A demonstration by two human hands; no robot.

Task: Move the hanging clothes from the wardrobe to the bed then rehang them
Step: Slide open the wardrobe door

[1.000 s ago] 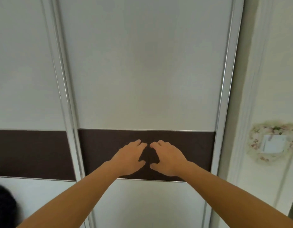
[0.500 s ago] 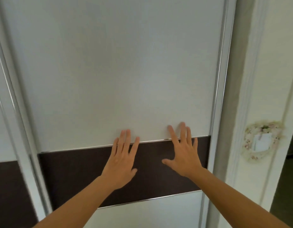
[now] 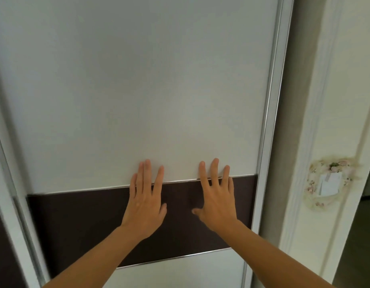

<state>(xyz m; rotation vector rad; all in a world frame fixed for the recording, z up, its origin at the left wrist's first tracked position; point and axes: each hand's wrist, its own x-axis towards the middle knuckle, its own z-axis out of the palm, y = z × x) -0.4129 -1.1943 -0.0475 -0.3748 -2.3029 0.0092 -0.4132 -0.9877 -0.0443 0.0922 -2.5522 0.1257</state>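
A white sliding wardrobe door (image 3: 138, 90) with a dark brown band (image 3: 80, 221) across it fills the view, and it stands closed. My left hand (image 3: 145, 201) lies flat on the door with straight fingers, its fingertips over the band's upper metal strip. My right hand (image 3: 217, 199) presses flat beside it, fingers spread, near the door's right metal edge (image 3: 267, 125). No clothes, hangers or bed are in view; the wardrobe's inside is hidden behind the door.
A second sliding door panel (image 3: 1, 235) sits behind the left edge. To the right stands a white moulded door frame (image 3: 317, 125), and a wall switch with a floral cover (image 3: 329, 183) is mounted past it. A dark doorway opening (image 3: 363, 246) lies at the far right.
Both hands went from loosely curled and close together on the brown band to flat, spread and apart, fingertips higher. The view shifted right, so the door's left frame now sits further left.
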